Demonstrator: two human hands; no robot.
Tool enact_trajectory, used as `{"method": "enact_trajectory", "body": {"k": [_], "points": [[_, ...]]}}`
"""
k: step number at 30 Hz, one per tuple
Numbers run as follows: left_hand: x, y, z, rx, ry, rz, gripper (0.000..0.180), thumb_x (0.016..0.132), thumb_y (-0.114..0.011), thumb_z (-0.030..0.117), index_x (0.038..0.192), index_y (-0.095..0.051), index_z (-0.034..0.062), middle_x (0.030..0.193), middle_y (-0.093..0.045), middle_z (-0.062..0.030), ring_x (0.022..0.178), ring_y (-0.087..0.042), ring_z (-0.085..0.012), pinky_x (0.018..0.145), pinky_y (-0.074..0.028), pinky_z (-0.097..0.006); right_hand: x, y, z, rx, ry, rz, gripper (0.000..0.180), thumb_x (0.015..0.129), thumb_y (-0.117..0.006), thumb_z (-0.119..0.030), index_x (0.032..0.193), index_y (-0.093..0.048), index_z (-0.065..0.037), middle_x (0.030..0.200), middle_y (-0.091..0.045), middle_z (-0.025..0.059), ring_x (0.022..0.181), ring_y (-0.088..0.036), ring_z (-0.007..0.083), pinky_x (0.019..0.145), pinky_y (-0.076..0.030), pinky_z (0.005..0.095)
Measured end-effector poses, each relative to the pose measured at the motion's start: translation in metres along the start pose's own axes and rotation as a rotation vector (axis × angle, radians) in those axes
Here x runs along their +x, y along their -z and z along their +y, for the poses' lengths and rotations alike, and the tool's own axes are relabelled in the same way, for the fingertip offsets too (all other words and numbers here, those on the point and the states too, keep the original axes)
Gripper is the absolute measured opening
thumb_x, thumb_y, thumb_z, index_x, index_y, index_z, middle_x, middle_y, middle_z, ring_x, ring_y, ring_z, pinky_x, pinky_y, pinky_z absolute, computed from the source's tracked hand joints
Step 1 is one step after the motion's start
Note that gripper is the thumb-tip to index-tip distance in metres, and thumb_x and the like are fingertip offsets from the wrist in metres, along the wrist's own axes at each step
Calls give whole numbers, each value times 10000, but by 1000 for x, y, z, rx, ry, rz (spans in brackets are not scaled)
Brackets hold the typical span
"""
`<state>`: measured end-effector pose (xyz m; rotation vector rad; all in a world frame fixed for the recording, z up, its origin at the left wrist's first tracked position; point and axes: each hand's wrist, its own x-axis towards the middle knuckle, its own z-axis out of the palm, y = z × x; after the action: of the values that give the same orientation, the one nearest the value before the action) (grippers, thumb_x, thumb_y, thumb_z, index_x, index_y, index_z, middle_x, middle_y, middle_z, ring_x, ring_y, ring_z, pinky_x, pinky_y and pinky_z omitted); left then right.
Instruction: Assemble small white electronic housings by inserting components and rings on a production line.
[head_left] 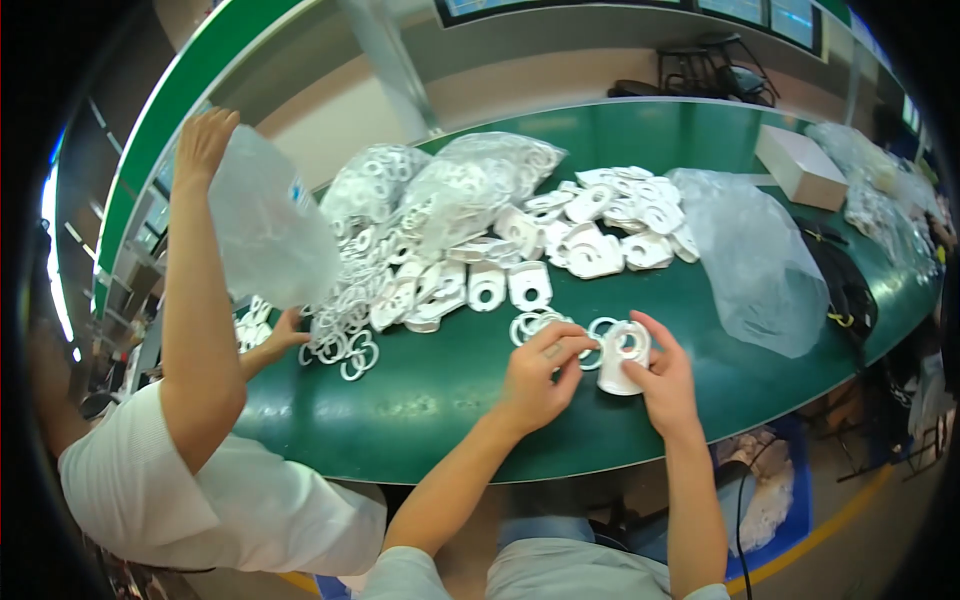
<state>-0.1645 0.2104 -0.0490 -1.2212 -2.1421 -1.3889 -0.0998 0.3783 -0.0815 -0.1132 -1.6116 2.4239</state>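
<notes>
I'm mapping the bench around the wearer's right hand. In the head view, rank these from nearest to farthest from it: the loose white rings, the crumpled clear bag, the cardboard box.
1. loose white rings: just left of the right hand, by the left hand.
2. crumpled clear bag: up and to the right.
3. cardboard box: far right, at the table's back edge.

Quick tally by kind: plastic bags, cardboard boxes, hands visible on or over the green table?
Plastic bags: 4 (one lifted at left, two full of rings, one empty at right)
Cardboard boxes: 1
Hands: 4 (own left hand, own right hand, co-worker's two)
Total: 9
</notes>
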Motion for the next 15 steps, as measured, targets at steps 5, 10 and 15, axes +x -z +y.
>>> {"method": "enact_trajectory", "body": {"k": [5, 10, 15], "points": [[0, -5, -1, -237, 267, 16, 184, 795, -590, -33, 969, -639, 0, 920, -623, -82, 756, -604, -151, 637, -481, -251, -2, -8, -3, -16, -11, -30, 590, 780, -574, 98, 1324, -379, -23, 964, -640, 104, 848, -614, 133, 756, -489, 244], [1, -4, -9, -560, 639, -146, 202, 855, -614, 77, 1020, -642, -37, 876, -654, -64, 732, -581, -100, 640, -465, -222, -2, -5, -1, -142, -86, -105, 380, 785, -593, 74, 1147, -490, 23, 960, -647, 91, 850, -617, 113, 751, -485, 229], [-1, -2, -12, -618, 698, -125, 196, 843, -617, 62, 1007, -645, -42, 823, -653, -59, 687, -570, -95, 624, -459, -224, -3, -6, 0, -159, -95, -144, 313, 784, -605, 60, 1087, -528, 37, 974, -645, 87, 866, -617, 115, 764, -486, 234]]}}
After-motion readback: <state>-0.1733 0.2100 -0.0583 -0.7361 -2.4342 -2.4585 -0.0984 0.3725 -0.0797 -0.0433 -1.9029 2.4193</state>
